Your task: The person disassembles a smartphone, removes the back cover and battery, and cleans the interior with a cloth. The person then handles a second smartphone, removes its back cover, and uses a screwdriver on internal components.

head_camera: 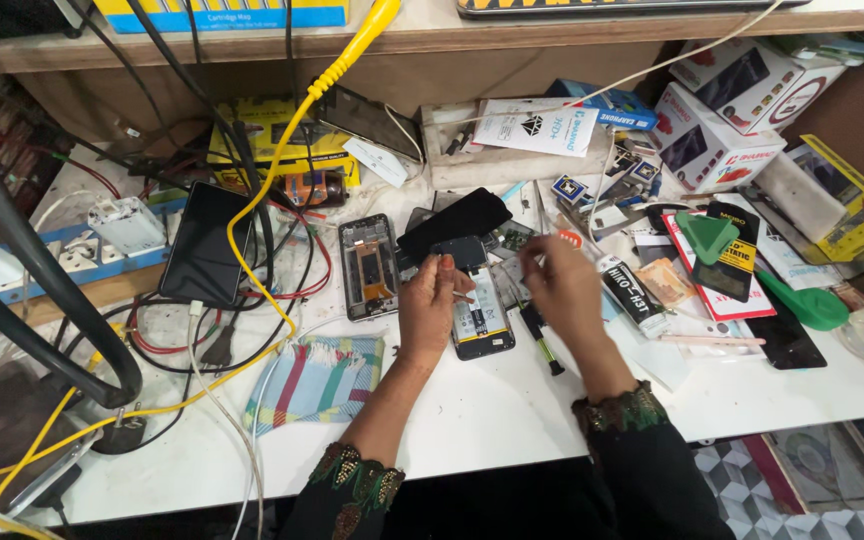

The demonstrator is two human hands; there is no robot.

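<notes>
An opened smartphone (482,322) lies face down on the white bench, its back removed and battery showing. My left hand (428,305) rests on its left edge, fingers pinching a small black part (464,249) at the phone's top. To the right, my right hand (562,285) hovers over the phone with fingers curled; whether it grips a fine tool I cannot tell. A black-handled screwdriver (540,335) lies just below that hand.
A bare phone frame (367,265) and a dark screen panel (452,220) lie left and behind. A black tablet (205,245), tangled cables, a yellow cord (272,170), a striped cloth (317,378), a glue tube (632,293), boxes (712,140) and green picks (807,305) crowd the bench.
</notes>
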